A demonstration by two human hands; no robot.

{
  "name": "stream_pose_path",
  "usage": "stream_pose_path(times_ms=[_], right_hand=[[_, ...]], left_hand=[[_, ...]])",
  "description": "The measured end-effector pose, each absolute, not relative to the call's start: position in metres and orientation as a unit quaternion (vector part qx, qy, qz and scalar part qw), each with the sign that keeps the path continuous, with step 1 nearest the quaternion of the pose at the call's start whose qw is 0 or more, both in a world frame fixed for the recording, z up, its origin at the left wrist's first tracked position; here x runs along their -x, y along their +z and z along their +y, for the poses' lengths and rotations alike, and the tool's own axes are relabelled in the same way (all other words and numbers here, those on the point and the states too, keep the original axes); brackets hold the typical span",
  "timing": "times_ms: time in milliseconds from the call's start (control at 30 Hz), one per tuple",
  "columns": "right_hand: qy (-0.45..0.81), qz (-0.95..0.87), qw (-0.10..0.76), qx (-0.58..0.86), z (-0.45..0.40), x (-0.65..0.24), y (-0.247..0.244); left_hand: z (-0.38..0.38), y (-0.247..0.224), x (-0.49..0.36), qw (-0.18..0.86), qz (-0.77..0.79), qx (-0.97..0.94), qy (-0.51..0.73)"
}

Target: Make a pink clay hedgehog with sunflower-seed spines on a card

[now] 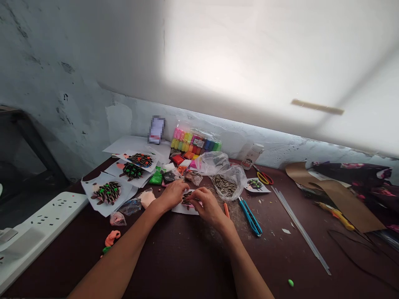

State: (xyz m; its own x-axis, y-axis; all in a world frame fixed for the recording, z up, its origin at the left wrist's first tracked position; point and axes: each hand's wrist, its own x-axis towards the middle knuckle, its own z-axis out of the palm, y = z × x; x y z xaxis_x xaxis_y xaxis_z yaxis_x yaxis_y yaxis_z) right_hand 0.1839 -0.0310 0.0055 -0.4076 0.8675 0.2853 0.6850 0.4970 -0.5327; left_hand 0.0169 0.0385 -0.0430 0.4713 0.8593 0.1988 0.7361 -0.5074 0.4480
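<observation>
A small white paper card (183, 209) lies on the dark table with a partly hidden figure of striped seeds (187, 198) and pink clay on it. At the card's left and upper edge is my left hand (172, 195), its fingers bent and pressed together; whatever they pinch is hidden. My right hand (208, 204) reaches over the card from the right, thumb and forefinger closed just above the seeds. What sits between those fingertips is too small to make out. Just beyond the right hand, a clear plastic bag (238, 178) holds many sunflower seeds (223, 185).
Left are finished seed hedgehogs (107, 192) on paper and a white power strip (46, 220). Behind the hands are coloured clay packs (196, 143), a phone (156, 129) and a white bottle (252, 155). Right are a blue cutter (250, 216), scissors (264, 177), glue sticks (301, 230) and a yellow-handled tool (336, 216).
</observation>
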Motion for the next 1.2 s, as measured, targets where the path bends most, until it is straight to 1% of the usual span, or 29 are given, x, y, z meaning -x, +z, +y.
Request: stream_pose_path(times_ms=[100,267,667,800,1000,1067,1200], right_hand=[[0.163,-0.824,0.259,0.476,-0.030,-0.184,0.003],[0.177,-0.818,0.276,0.472,-0.031,-0.184,0.006],[0.157,-0.823,0.260,0.479,-0.030,-0.185,0.004],[0.151,-0.807,0.270,0.504,-0.031,-0.187,0.008],[0.108,-0.808,0.238,0.528,-0.033,-0.195,0.010],[0.105,-0.798,0.244,0.541,-0.037,-0.196,0.007],[0.099,-0.762,0.285,0.573,-0.042,-0.199,-0.001]], left_hand=[[0.039,-0.044,-0.017,0.151,0.475,-0.843,0.202],[0.039,-0.043,-0.016,0.155,0.470,-0.846,0.201],[0.038,-0.040,-0.018,0.161,0.477,-0.840,0.201],[0.039,-0.042,-0.016,0.163,0.473,-0.841,0.205],[0.040,-0.041,-0.016,0.162,0.474,-0.842,0.198],[0.039,-0.040,-0.016,0.159,0.475,-0.843,0.195],[0.039,-0.039,-0.017,0.159,0.475,-0.844,0.192]])
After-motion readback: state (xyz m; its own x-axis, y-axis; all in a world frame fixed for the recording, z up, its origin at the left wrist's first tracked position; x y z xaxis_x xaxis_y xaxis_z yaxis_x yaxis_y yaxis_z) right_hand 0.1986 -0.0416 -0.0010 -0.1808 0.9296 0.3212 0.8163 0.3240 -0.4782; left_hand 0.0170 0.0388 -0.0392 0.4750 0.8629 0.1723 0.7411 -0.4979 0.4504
